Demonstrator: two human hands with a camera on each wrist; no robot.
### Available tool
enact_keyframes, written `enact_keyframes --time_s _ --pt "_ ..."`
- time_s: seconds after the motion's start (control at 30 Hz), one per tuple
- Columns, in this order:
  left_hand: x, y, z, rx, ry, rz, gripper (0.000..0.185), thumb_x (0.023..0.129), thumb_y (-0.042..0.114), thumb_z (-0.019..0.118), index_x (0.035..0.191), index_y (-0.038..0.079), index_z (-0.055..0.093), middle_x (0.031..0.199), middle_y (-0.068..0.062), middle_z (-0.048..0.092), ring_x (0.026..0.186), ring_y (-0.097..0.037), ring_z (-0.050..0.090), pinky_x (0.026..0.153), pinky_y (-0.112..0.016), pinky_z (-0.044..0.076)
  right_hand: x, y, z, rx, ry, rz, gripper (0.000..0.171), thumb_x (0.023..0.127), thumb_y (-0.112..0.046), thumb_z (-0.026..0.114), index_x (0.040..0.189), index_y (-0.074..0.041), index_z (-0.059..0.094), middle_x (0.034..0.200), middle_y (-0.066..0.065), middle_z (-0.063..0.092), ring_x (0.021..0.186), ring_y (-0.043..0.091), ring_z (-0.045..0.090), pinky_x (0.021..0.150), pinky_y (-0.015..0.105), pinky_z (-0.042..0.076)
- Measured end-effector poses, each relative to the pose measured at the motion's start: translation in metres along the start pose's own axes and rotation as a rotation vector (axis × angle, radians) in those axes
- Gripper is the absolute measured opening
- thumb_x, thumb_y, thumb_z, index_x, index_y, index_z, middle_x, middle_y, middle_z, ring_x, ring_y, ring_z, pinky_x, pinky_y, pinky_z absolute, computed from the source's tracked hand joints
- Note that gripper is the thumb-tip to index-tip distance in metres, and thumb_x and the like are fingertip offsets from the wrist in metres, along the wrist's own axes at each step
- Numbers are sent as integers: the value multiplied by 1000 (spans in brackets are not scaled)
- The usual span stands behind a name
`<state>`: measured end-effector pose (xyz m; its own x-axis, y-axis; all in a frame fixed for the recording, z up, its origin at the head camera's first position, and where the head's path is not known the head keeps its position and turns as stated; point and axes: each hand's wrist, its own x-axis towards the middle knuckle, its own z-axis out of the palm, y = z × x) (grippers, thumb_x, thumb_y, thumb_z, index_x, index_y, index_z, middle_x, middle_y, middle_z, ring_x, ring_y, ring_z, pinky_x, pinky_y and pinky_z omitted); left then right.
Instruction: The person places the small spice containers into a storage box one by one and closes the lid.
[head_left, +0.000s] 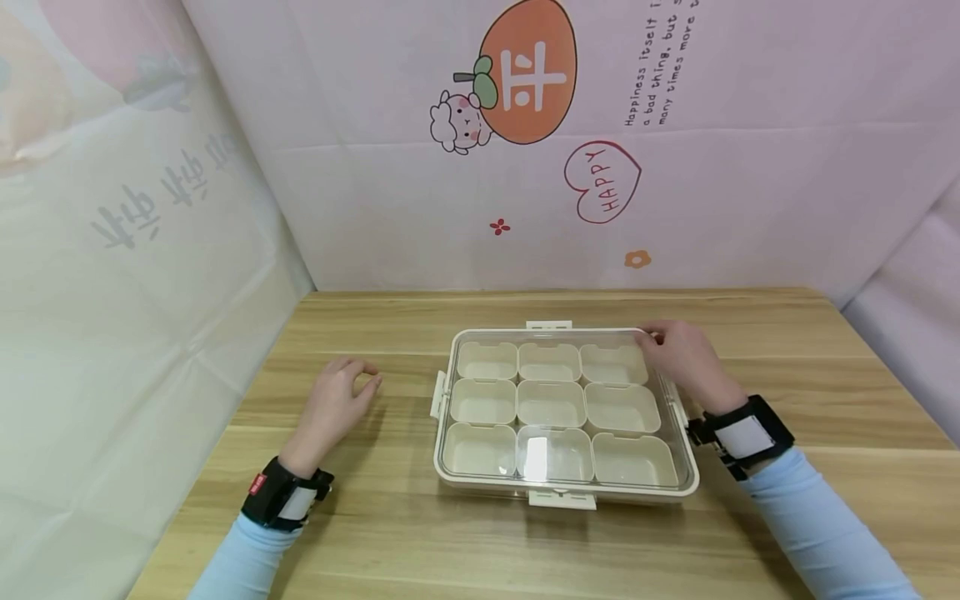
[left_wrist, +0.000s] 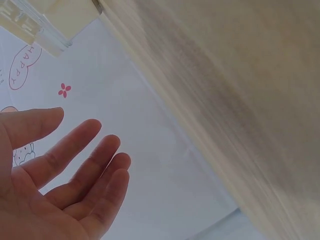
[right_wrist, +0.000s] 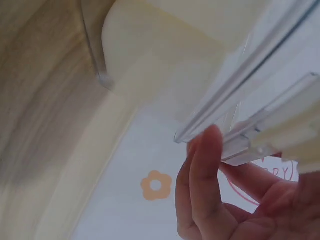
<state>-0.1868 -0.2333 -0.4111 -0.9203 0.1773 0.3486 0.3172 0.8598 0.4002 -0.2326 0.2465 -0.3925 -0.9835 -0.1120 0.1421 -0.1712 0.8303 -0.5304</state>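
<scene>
Pinched at its far right corner by right hand (head_left: pixel 686 358), fingers (right_wrist: pixel 205 165) curled on clear lid (head_left: pixel 562 400); cream nine-cell box (head_left: pixel 450 479), square, latched tabs, mid wooden table (head_left: pixel 787 350). Left hand (head_left: pixel 337 400) loosely open, resting on wood, well apart.

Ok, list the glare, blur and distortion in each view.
Head view: wide-angle bending at the edges, a white glare patch on the clear lid of the compartment box. Left wrist view: the wooden table is smeared. Right wrist view: table blurred, right hand fairly sharp at the lid's edge.
</scene>
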Motion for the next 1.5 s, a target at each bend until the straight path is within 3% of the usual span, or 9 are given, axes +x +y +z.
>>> enact_keyframes --time_s 0.27,0.57,0.9,1.17,1.37,1.5 --pt "0 2 1 -4 -25 -13 21 90 22 63 101 5 68 110 -16 63 107 -34 56 89 -50 46 -4 1 1 -12 89 -21 36 95 -25 56 112 5 65 93 22 69 68 22 59 59 29 42" --pt "1 3 2 -13 -41 -23 21 91 21 63 102 4 68 113 -17 62 109 -35 55 89 -51 47 -9 1 3 -35 181 -38 24 89 -19 63 96 3 71 83 18 70 65 23 61 56 31 42" --pt "0 3 2 -21 -18 0 22 91 21 62 100 2 68 109 -18 63 106 -35 56 88 -50 47 -7 9 -1 -22 24 34 32 94 -24 57 105 3 69 99 22 69 87 33 64 73 45 48" --pt "-1 4 0 -10 -36 -13 23 92 23 61 101 3 68 110 -17 62 107 -35 56 89 -50 47 -5 5 2 -85 18 19 31 94 -20 54 104 6 69 95 22 69 76 27 63 67 40 47" --pt "0 4 1 -11 -44 -19 23 92 23 61 102 3 68 109 -17 62 105 -34 57 88 -50 48 -1 3 0 -123 -67 6 32 96 -18 49 106 8 65 98 24 67 75 27 61 69 44 48" --pt "-1 4 0 -14 -47 -25 24 92 24 61 103 3 68 110 -17 62 106 -35 57 88 -50 48 3 10 0 -51 -124 15 34 98 -19 46 111 9 62 96 22 64 77 26 57 70 40 46"
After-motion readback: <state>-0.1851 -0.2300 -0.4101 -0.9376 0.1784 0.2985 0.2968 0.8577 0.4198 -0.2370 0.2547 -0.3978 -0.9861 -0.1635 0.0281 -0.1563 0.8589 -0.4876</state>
